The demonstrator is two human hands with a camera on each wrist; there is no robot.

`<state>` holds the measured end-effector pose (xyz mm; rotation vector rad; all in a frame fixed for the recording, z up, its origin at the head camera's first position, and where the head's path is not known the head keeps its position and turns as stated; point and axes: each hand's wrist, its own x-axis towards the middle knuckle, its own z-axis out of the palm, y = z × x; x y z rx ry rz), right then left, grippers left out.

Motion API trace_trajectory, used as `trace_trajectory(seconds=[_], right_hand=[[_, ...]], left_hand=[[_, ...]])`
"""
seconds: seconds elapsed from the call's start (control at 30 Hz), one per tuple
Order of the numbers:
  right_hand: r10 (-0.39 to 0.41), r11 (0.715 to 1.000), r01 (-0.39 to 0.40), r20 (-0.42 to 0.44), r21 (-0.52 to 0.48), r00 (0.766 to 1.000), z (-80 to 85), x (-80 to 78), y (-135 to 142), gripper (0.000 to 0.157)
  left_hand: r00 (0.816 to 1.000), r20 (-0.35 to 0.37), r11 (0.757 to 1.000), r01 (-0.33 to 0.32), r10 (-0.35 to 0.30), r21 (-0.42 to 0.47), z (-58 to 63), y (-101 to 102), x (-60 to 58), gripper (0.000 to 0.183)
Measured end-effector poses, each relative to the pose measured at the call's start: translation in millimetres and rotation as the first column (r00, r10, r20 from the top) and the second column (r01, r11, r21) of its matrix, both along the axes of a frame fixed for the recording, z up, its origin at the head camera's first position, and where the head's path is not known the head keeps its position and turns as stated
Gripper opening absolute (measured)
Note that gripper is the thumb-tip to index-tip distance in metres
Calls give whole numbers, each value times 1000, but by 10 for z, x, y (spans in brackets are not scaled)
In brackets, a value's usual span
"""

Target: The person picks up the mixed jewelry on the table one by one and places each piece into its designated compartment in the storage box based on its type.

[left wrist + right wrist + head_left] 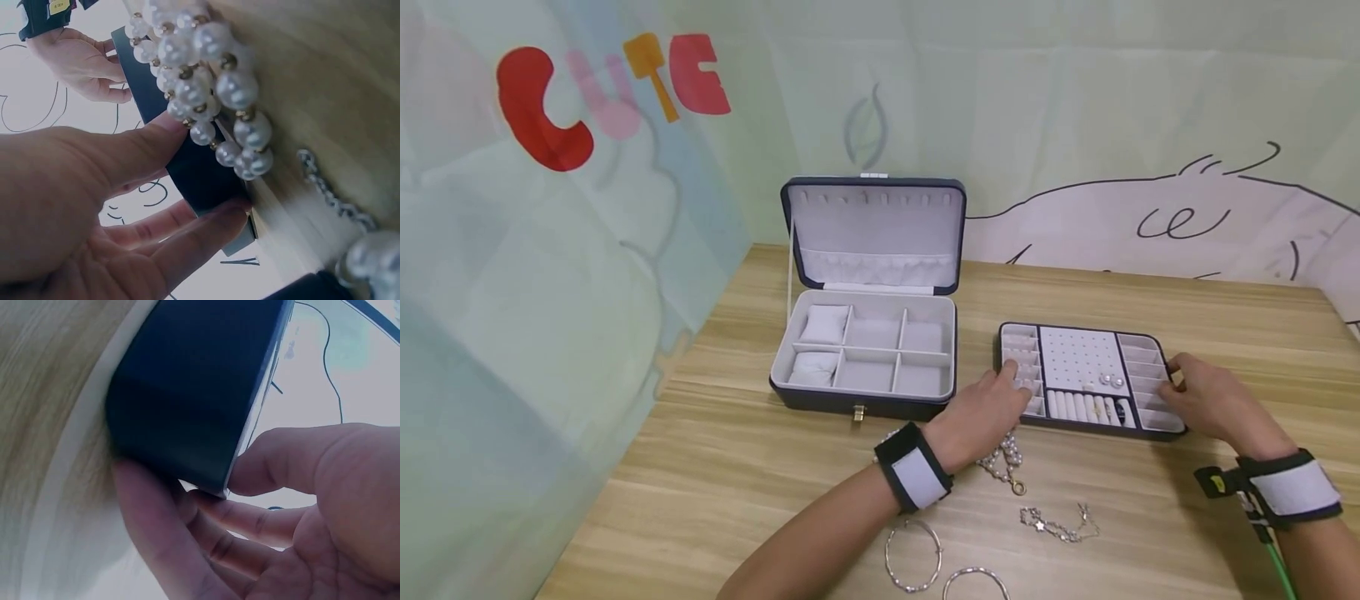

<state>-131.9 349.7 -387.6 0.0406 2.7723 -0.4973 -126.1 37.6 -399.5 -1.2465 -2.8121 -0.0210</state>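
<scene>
We've got both hands gripping a navy tray [1097, 427] on the desk [700, 467], to the right of an open jewellery box [820, 401]. Left hand [981, 417] holds the tray's left end, right hand [1213, 404] its right end; in the wrist views we see thumb and fingers on opposite sides of each end. Whether the tray is lifted at all, we can't tell. On it: two round earrings [1111, 380] on the dotted panel, small pieces in some of the white ring rolls [1075, 406], divided side slots left and right. The box's lid [880, 225] is up; two white pillows [826, 323] fill its left compartments. Nearer us, a pearl strand [998, 461] lies by the tray's front left corner, partly behind the left hand, then a star chain [1056, 528] and two bangles [888, 560], one cut off at the edge.
</scene>
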Motion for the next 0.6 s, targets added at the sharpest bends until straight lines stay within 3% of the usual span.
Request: trace_trajectory(seconds=[0.2, 0.6], right_hand=[[1, 1000, -1, -5, 1, 1000, 7, -1, 25, 46], [-15, 1000, 15, 60, 0, 998, 27, 3, 90, 47]], left_hand=[[1000, -27, 1000, 13, -12, 6, -13, 15, 4, 21], [999, -8, 999, 41, -41, 16, -36, 56, 14, 22]])
